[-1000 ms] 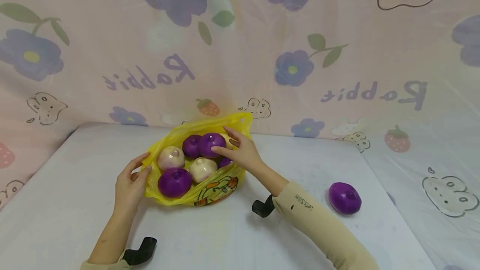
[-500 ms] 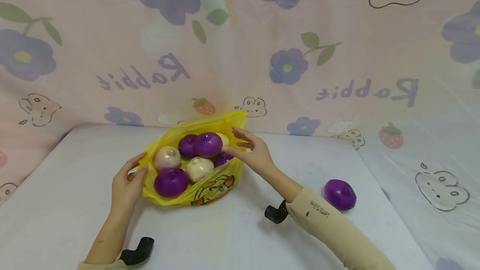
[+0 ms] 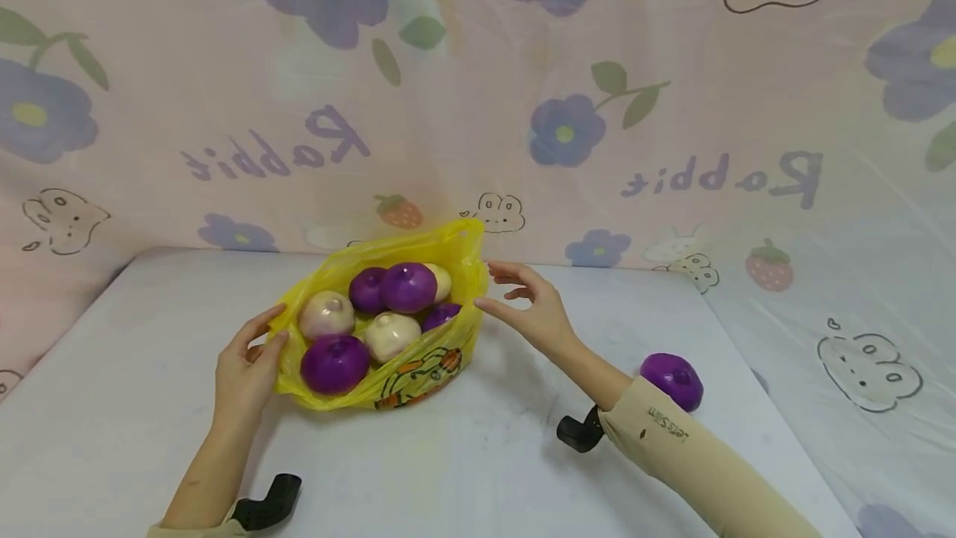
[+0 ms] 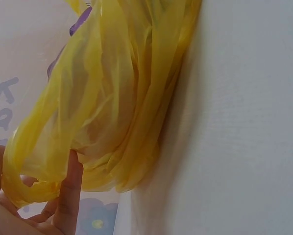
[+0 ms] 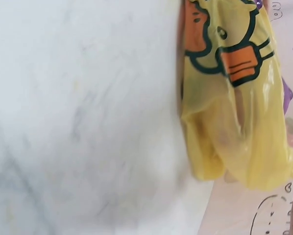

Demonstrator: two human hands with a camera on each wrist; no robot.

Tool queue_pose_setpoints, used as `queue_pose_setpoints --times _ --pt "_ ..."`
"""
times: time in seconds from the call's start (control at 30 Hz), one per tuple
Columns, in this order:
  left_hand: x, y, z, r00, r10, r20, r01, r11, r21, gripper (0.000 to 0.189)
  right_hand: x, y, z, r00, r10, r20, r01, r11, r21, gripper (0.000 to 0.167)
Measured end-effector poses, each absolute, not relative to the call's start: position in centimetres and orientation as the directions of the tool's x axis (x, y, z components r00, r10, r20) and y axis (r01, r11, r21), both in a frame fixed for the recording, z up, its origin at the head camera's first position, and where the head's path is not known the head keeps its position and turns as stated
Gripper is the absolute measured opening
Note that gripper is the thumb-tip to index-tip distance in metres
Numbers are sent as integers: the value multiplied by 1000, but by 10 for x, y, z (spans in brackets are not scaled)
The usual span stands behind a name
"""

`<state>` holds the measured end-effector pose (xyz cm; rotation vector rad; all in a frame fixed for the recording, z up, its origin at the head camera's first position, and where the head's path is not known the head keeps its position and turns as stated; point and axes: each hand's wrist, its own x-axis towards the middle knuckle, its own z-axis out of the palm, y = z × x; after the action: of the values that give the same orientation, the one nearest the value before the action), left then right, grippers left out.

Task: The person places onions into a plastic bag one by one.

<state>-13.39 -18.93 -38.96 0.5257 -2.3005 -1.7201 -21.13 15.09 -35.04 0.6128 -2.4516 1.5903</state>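
Note:
A yellow plastic bag (image 3: 429, 376) stands with its mouth wide, holding several onions. Among them are a purple onion (image 3: 335, 364) in front, another purple onion (image 3: 409, 287) on top, and a white onion (image 3: 392, 336) in the middle. My left hand (image 3: 242, 376) pinches the bag's left edge; in the left wrist view, a yellow handle loop (image 4: 34, 193) passes between thumb and fingers. At the bag's right rim is my right hand (image 3: 541, 314), fingers relaxed and thumb tip touching or nearly touching the plastic. Only a fingertip shows in the right wrist view.
A loose purple onion (image 3: 672, 380) lies on the white table (image 3: 463, 471) at the right, partly behind my right sleeve. A pale printed cloth (image 3: 463, 106) hangs behind the table. Black curved mounts (image 3: 270, 503) stick out at both wrists.
My right hand has drawn back from the top purple onion, rightward out of the bag to its rim. The left hand keeps hold of the bag. The view has shifted slightly.

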Motion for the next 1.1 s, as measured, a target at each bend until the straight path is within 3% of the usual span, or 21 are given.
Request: queue_pose_setpoints --times 0.23,0.47,1.1 --pt "-135 -191 -390 -910 -412 -41 -155 247 957 43 -208 164 -350 -922 -210 326 -383 368 -847 53" --pt "-135 -190 -389 -904 -423 -58 -171 234 957 43 -189 166 -325 -927 -199 318 -374 407 -833 50" --pt "-137 -189 -391 -906 -418 -64 -179 241 954 43 -183 194 -324 -939 -158 305 -343 465 -816 49"
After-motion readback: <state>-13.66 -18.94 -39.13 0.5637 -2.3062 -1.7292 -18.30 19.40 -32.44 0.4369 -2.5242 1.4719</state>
